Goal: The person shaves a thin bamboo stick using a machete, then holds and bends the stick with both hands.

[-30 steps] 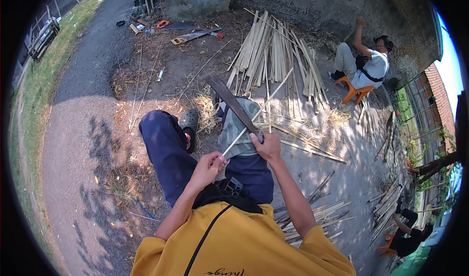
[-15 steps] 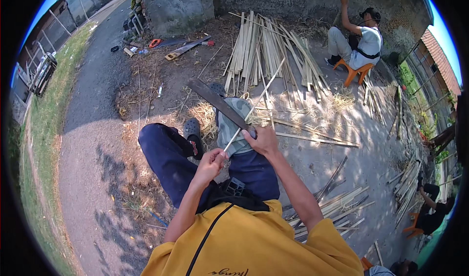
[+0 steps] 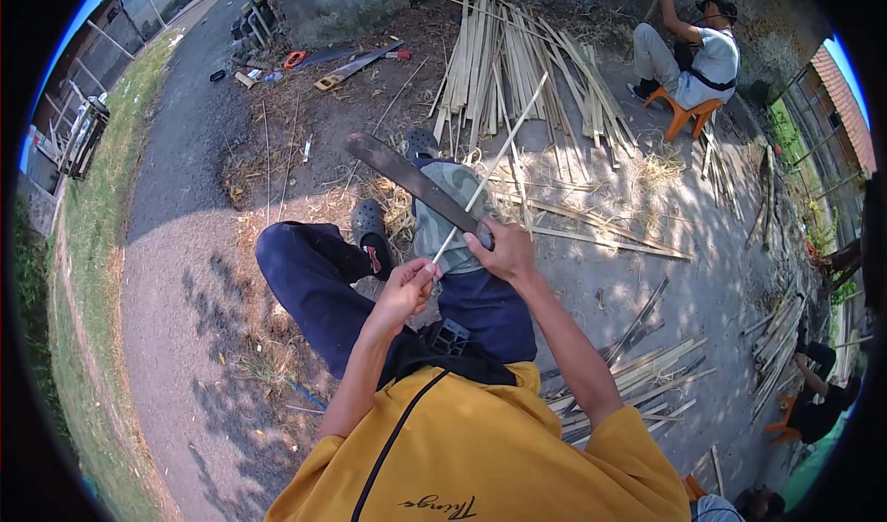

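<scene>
My left hand (image 3: 407, 289) pinches the near end of a thin pale bamboo strip (image 3: 504, 157), which slants away up to the right. In my right hand (image 3: 506, 252) is the handle of a machete, and its dark broad blade (image 3: 411, 180) points to the upper left. The blade crosses the strip close to my right hand. Under both lies a camouflage cloth (image 3: 442, 210), draped over my right knee. The machete's handle is mostly hidden by my fingers.
A big pile of split strips (image 3: 490, 60) lies ahead, with handsaws (image 3: 356, 66) to its left. More strips (image 3: 637, 388) are at the lower right. One person (image 3: 698, 60) sits on an orange stool (image 3: 682, 115) by the wall; another (image 3: 818, 393) sits at far right.
The view has shifted a little. The strip and the machete stay crossed over my knee, both hands keeping their grip. The far person's raised arm remains up.
</scene>
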Demonstrator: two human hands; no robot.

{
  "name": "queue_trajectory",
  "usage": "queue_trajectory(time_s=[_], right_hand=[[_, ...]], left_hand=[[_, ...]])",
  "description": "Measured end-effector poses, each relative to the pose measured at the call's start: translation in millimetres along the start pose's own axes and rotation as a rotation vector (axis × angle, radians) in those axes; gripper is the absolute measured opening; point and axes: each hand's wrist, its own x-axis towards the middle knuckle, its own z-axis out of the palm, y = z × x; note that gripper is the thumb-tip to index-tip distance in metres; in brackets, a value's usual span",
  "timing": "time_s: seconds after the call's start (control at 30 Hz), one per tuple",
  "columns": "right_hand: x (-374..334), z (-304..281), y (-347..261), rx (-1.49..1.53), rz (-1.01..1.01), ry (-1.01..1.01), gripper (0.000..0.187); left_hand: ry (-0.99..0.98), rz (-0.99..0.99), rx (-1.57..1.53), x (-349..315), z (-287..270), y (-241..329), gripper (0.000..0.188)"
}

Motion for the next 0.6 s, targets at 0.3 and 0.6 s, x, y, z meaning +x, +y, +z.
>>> queue_trajectory(time_s=[0.3,0.6], right_hand=[[10,-8,21,0.046,0.114,0.004,0.053],[9,-7,12,0.033,0.134,-0.065,0.053]], left_hand=[[0.101,0.039,0.161,-54,-24,-11,0.022],[0.178,0.248,0.448,-20,-11,-28,0.022]])
